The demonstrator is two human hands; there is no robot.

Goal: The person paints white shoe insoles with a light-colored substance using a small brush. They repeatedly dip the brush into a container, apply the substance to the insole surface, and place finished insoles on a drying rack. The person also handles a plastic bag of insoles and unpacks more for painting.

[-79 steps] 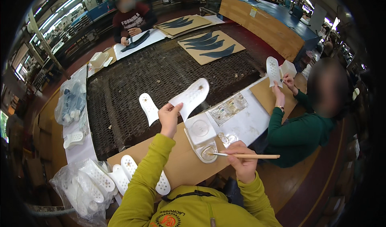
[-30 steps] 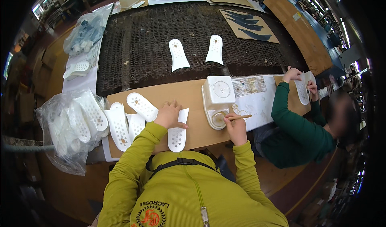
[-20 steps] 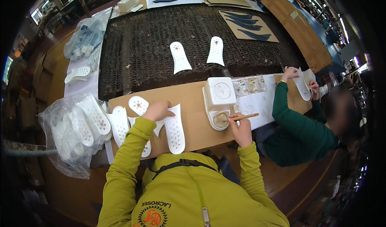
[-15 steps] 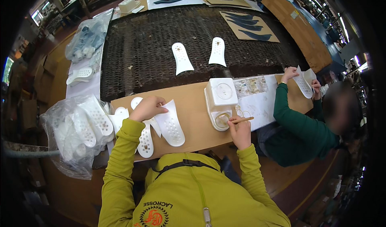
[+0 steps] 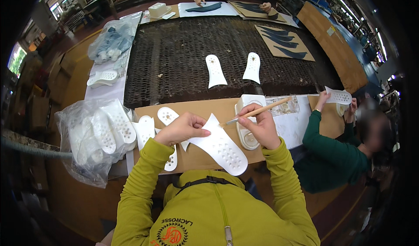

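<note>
In the head view, the left hand (image 5: 183,130) pinches the white insole (image 5: 227,154) between its fingers, above the worktop (image 5: 220,107); the right hand (image 5: 265,127) holds the brush (image 5: 271,106), tip at the insole's unperforated end. Brushing seems in hand; the next move probably calls for light, steady strokes.

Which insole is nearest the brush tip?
The insole in the left hand: the tip of the brush is at its edge; all others are farther off.

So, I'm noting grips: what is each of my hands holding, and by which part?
The left hand holds an insole by its hole-free end; the right hand, a brush by its handle.
</note>
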